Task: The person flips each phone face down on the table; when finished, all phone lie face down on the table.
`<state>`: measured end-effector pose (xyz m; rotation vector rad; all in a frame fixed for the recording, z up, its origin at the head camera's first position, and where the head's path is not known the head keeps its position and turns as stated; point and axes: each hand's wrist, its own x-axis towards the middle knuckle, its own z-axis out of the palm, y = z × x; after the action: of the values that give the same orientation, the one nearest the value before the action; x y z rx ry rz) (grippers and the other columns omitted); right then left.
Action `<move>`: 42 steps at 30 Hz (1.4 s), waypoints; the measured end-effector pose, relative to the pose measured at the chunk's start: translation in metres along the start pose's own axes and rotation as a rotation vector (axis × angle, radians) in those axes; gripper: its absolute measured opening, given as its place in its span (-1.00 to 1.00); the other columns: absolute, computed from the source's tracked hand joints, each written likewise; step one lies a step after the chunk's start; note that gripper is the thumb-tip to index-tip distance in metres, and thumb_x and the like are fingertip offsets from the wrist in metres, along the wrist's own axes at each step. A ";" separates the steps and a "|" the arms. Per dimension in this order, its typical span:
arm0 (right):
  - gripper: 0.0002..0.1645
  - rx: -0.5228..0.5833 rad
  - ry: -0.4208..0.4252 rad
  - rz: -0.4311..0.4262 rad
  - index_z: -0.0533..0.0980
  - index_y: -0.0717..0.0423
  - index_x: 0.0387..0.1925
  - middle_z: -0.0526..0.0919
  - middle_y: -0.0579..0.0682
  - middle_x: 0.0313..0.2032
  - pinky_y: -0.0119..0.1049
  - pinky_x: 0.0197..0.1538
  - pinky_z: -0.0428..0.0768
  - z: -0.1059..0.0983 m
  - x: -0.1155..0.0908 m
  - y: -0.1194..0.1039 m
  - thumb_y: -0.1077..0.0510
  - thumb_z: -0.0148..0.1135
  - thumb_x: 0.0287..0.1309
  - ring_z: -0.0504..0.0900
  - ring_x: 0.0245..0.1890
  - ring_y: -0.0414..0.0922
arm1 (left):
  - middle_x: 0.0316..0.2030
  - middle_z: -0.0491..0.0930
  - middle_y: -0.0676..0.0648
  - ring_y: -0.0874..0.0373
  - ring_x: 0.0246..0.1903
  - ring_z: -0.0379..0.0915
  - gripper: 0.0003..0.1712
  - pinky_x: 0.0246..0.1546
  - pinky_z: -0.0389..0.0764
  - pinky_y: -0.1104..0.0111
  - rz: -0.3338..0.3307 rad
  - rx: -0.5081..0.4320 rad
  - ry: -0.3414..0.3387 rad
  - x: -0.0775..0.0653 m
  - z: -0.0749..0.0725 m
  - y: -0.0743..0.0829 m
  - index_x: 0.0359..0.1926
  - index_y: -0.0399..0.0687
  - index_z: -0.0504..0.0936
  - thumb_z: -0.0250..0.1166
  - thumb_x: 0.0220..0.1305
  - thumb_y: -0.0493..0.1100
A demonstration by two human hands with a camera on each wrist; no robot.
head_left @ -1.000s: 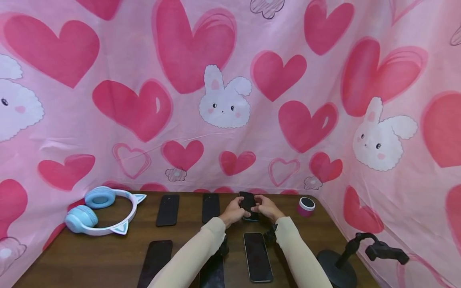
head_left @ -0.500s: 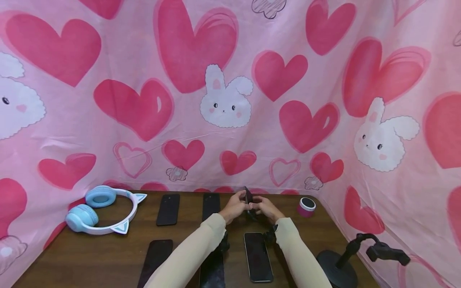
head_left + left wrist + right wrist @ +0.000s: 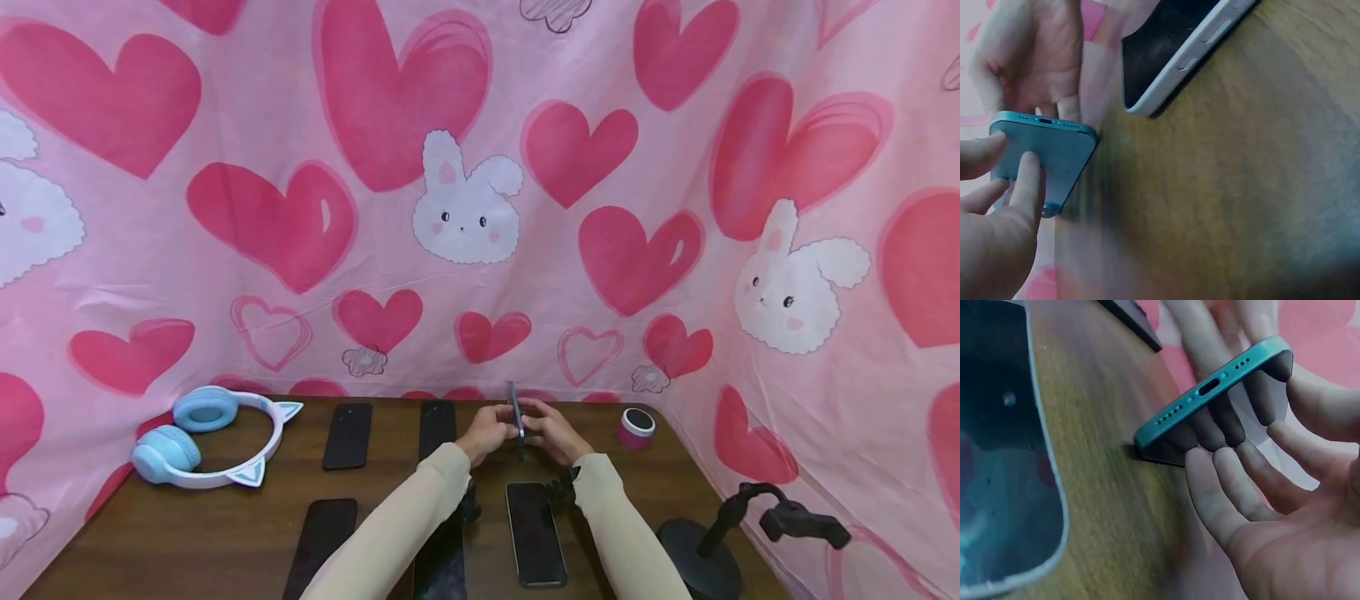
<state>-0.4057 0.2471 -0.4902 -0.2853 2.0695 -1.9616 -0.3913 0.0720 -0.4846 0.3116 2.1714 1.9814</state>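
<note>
A smartphone point(image 3: 517, 418) with a teal frame stands tilted up on edge between the two hands near the back of the table. My left hand point(image 3: 486, 433) holds it from the left, its fingertips on the pale teal back in the left wrist view. From the other side my right hand point(image 3: 553, 432) grips it; the right wrist view has fingertips against the dark screen and the thumb near an upper corner. The charging port edge of the phone point(image 3: 1210, 387) faces that camera. Another smartphone point(image 3: 536, 533) lies screen up between the forearms.
Several more dark phones lie on the wooden table point(image 3: 202, 542), one point(image 3: 439, 562) partly under the left sleeve. Cat-ear headphones point(image 3: 167, 454) are at the left. A small pink-and-white round device point(image 3: 637, 427) sits at back right, and a black jointed stand point(image 3: 701, 554) at front right.
The phone has turned from facing the head camera with its broad dark side to edge-on. Both hands have shifted their fingers around it, staying at the same spot.
</note>
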 end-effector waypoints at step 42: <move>-0.42 -0.328 0.280 0.001 0.41 0.38 0.31 0.57 0.36 0.22 -0.02 0.18 0.66 -0.004 -0.004 0.011 0.29 0.21 0.28 0.65 0.14 0.16 | 0.45 0.25 -0.40 -0.32 0.44 0.21 -0.16 0.33 0.42 -0.16 -0.060 0.125 -0.113 -0.014 -0.017 -0.009 0.46 -0.14 0.34 0.45 0.18 -0.16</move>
<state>-0.4029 0.2532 -0.5003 -0.0754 2.5708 -1.7361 -0.3831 0.0511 -0.4919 0.3621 2.2099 1.7569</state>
